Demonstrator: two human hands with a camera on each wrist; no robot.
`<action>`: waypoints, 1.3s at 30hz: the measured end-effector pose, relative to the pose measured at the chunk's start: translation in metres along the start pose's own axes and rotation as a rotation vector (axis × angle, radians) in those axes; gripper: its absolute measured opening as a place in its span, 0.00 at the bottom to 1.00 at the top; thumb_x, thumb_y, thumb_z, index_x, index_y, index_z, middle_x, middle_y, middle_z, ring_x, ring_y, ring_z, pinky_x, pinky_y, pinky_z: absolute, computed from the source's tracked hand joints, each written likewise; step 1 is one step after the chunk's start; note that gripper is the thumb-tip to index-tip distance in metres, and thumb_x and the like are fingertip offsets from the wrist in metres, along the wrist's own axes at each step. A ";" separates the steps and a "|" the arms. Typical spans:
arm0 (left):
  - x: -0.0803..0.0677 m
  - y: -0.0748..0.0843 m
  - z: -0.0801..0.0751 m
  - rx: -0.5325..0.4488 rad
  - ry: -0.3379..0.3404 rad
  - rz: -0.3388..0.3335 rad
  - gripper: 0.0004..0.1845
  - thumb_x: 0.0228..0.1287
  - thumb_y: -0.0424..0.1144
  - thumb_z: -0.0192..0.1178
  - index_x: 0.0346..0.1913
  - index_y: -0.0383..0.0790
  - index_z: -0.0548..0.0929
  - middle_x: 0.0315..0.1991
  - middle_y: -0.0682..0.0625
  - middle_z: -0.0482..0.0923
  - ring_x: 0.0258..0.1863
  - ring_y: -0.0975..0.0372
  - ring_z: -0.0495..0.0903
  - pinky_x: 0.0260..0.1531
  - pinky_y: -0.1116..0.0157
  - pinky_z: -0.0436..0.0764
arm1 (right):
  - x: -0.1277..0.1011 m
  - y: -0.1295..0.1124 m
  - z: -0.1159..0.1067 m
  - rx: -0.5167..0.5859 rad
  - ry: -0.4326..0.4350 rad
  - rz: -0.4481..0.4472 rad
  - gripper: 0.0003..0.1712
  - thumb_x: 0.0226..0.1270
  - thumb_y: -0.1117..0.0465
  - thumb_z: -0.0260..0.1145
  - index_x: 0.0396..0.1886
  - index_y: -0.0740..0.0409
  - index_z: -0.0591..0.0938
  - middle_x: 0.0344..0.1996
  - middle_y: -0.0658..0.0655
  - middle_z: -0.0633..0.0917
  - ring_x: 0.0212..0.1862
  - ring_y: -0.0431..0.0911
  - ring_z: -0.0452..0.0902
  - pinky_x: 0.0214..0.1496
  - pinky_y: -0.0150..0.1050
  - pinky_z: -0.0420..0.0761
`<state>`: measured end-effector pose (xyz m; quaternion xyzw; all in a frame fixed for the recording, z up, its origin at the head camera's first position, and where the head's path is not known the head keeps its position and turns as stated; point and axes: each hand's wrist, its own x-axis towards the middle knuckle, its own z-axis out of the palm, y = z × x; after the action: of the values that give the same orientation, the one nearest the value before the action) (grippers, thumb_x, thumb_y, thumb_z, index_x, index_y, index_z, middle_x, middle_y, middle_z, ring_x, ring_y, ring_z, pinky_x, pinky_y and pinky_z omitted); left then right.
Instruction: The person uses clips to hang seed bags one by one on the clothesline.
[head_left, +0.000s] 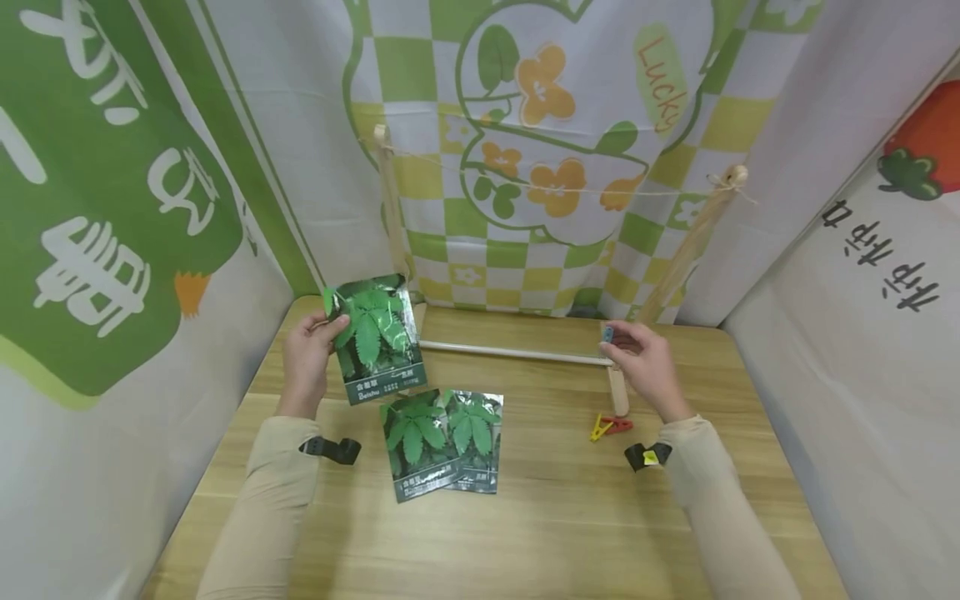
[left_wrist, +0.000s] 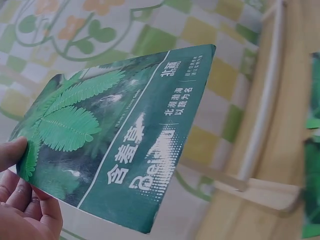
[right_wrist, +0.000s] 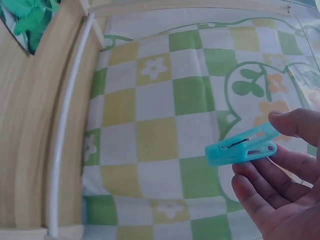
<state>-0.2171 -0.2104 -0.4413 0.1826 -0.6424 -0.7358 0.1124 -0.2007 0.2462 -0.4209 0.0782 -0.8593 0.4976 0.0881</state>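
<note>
From the head view, the left hand (head_left: 306, 354) holds a green packet (head_left: 377, 337) upright above the tabletop (head_left: 540, 517), while the right hand (head_left: 645, 367) pinches a blue clip (head_left: 608, 334) near the wooden rack (head_left: 618, 387). Two more packets (head_left: 442, 442) and a red and yellow clip (head_left: 611, 427) lie flat.

At the left wrist, thumb and fingers (left_wrist: 22, 200) grip the packet's (left_wrist: 115, 145) corner.

At the right wrist, fingers (right_wrist: 295, 125) curl round the closed clip (right_wrist: 242, 147).

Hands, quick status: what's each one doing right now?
Left hand: pinches the dark green leaf-printed seed packet by its edge, lifted off the table.
Right hand: pinches the small turquoise plastic clothespin.
</note>
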 end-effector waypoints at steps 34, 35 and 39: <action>0.020 0.067 0.025 -0.053 -0.048 0.154 0.07 0.58 0.36 0.70 0.35 0.45 0.81 0.29 0.60 0.82 0.29 0.70 0.76 0.27 0.76 0.72 | 0.056 -0.074 -0.028 0.025 0.143 -0.251 0.18 0.64 0.66 0.68 0.53 0.68 0.82 0.42 0.65 0.83 0.40 0.27 0.78 0.47 0.21 0.79; 0.021 0.068 0.027 -0.052 -0.054 0.158 0.07 0.58 0.36 0.70 0.35 0.45 0.81 0.28 0.60 0.82 0.29 0.70 0.76 0.27 0.76 0.72 | 0.057 -0.076 -0.029 0.030 0.148 -0.252 0.18 0.64 0.65 0.68 0.53 0.68 0.82 0.41 0.63 0.83 0.40 0.28 0.78 0.47 0.21 0.79; 0.022 0.073 0.032 -0.059 -0.076 0.169 0.08 0.58 0.36 0.70 0.36 0.45 0.80 0.29 0.60 0.82 0.30 0.70 0.78 0.28 0.76 0.74 | 0.064 -0.087 -0.029 0.047 0.149 -0.256 0.18 0.64 0.64 0.68 0.52 0.67 0.82 0.40 0.54 0.82 0.40 0.29 0.79 0.47 0.21 0.80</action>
<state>-0.2556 -0.2012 -0.3687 0.0966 -0.6374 -0.7485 0.1550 -0.2410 0.2260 -0.3186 0.1520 -0.8215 0.5069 0.2125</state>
